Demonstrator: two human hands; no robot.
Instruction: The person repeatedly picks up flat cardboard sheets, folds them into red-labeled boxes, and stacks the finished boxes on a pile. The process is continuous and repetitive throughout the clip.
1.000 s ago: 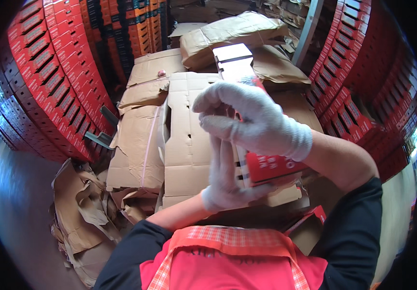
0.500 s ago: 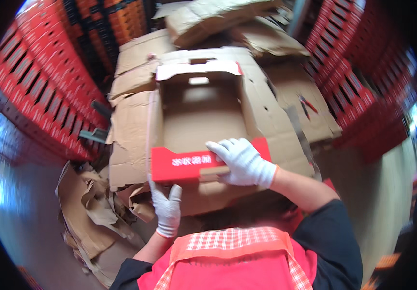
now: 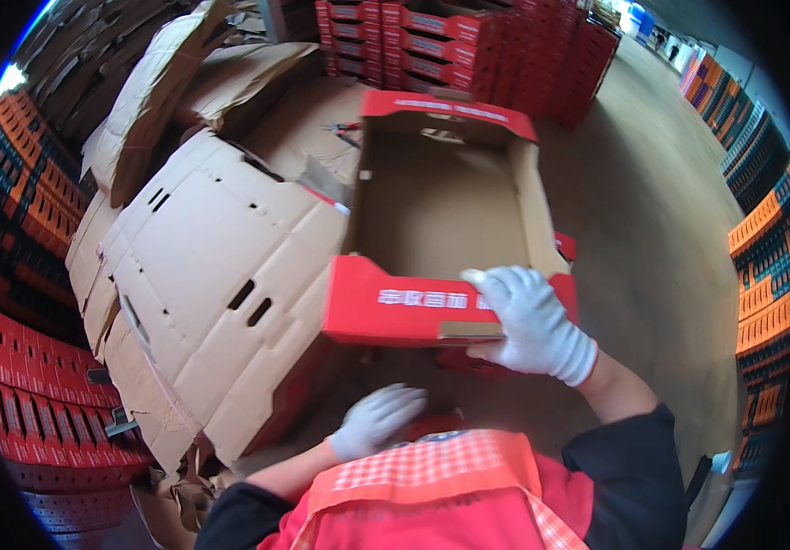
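Note:
My right hand (image 3: 537, 325), in a white knitted glove, grips the near wall of an open cardboard box (image 3: 395, 298). The box is red outside and plain brown inside, with white printing on its near wall. The thumb lies over the top edge, and the fingers curl under at the hand slot. Away from the box, close to my apron, my gloved left hand (image 3: 378, 422) has its fingers stretched out and holds nothing. Below the raised box, part of another red box (image 3: 473, 362) shows; the rest is hidden.
Flat, slotted cardboard sheets (image 3: 221, 247) lie piled on the left. Red-handled pliers (image 3: 346, 131) rest on cardboard behind them. Stacks of red boxes (image 3: 432, 46) stand at the back, orange and dark crates (image 3: 766, 312) along the right. Bare floor (image 3: 652, 229) runs between.
The view has swung right. The box has moved off the cardboard pile to its right side, still in my right hand. My left hand has moved from the box's corner toward my body.

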